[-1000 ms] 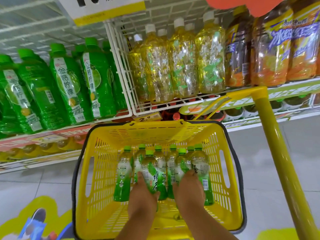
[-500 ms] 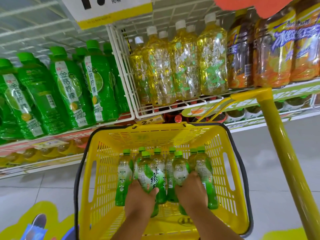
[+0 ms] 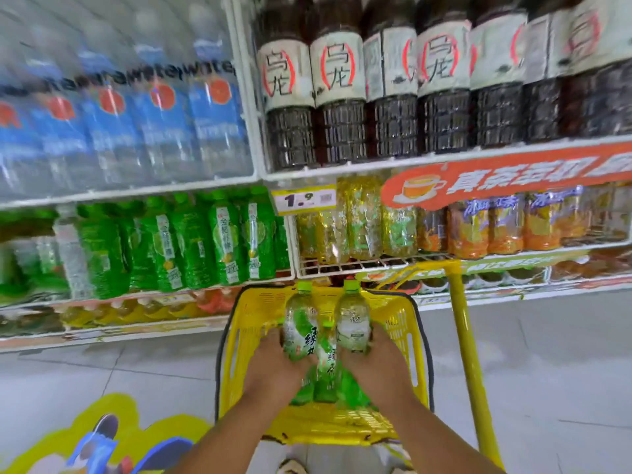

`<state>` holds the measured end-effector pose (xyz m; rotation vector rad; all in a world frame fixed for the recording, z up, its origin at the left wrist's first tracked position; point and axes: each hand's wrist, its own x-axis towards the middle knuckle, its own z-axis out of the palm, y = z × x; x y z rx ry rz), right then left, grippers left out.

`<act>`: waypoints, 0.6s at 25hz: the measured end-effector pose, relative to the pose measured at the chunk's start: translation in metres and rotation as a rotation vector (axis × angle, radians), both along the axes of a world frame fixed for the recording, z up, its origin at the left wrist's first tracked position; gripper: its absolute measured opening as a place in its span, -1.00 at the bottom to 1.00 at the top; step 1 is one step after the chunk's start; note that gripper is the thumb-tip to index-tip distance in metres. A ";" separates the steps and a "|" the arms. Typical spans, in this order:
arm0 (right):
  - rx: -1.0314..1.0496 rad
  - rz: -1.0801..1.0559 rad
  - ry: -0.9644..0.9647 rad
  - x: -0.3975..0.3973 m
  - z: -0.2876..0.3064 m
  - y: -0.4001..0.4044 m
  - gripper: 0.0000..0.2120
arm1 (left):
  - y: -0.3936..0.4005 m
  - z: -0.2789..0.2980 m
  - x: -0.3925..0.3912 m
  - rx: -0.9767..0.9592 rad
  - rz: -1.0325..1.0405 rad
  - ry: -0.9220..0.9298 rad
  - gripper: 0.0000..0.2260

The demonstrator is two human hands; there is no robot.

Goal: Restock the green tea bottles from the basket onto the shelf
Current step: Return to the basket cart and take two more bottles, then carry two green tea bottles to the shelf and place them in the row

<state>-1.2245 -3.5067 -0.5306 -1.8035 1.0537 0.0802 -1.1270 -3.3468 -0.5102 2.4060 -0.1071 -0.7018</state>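
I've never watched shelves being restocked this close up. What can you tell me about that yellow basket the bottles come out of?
The yellow basket looks like moulded plastic with slotted, perforated walls and a dark rim running round its top edge. A tall yellow handle rises at its right side. It sits low in front of the drink shelves, above the tiled floor. Both hands reach into it, the left hand and the right hand each gripping green tea bottles above more bottles inside.

The single head camera looks forward and down from just above the yellow basket (image 3: 407,323), close over it (wide-angle, blurred), facing the shelves (image 3: 444,159) rising right behind the basket.
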 end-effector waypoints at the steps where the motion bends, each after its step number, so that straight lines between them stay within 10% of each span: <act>1: -0.011 0.008 -0.022 0.000 0.029 -0.002 -0.63 | 0.003 0.027 -0.001 -0.016 0.017 -0.013 -0.63; 11: -0.083 0.300 -0.224 0.004 0.262 0.035 -0.38 | 0.070 0.258 -0.020 -0.102 0.191 -0.226 -0.57; 15: -0.159 0.439 -0.340 0.023 0.340 0.086 -0.63 | 0.136 0.353 -0.050 -0.077 0.325 -0.343 -0.61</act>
